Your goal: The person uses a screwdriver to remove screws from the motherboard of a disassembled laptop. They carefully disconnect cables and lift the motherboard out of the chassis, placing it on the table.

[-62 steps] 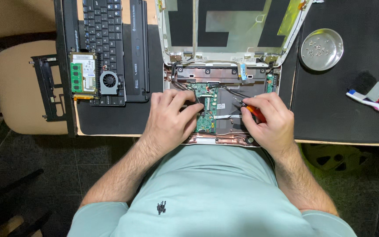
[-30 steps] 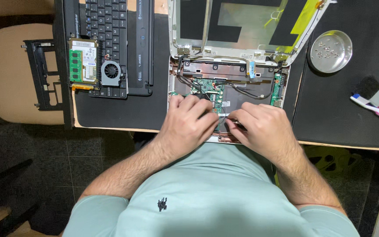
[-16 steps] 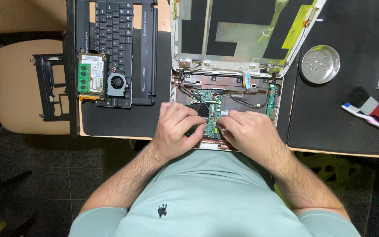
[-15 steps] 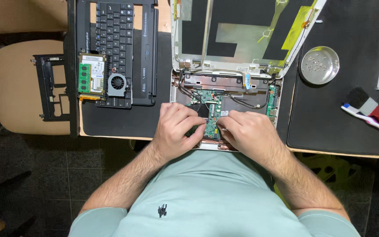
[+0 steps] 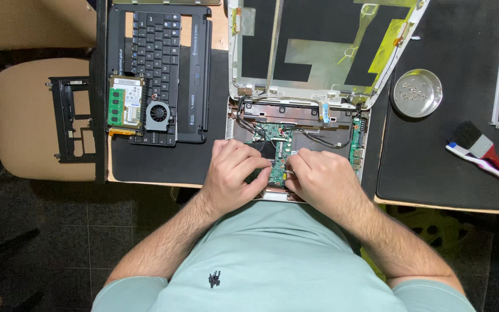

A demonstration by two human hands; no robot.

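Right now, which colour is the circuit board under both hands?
Green; the circuit board in the opened laptop shows best in the head view.

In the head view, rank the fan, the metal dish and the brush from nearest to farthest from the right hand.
From the right hand:
1. Metal dish, up and to its right.
2. Brush, far right on the mat; fan, on the keyboard panel at left. These two are too close to call.
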